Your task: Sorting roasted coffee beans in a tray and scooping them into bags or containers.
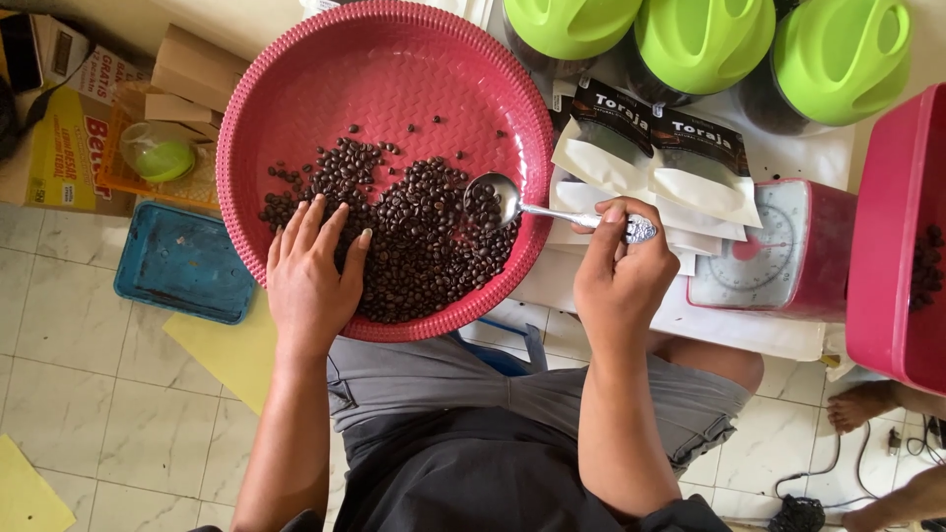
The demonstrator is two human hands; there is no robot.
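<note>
Coffee beans [414,236] lie heaped in the lower middle of the round pink tray [296,89], which rests on your lap and against the table edge; your left hand [310,271] lies flat and unclenched on the pile, fingers spread, so the beans under the palm are hidden. Your right hand [621,266] is clenched around the handle of a metal spoon [507,202], whose bowl sits among the beans at the pile's right side (whether it carries any is hard to make out). The tray's upper half is bare apart from a few stray beans, leaving room to move there. Just beside the right rim lie white and black pouches [650,158], partly covered by your knuckles. Green lids [700,39] are cut off at the top, and a pink scale [778,246] stands near the red tub [892,227], cropped at the right.
</note>
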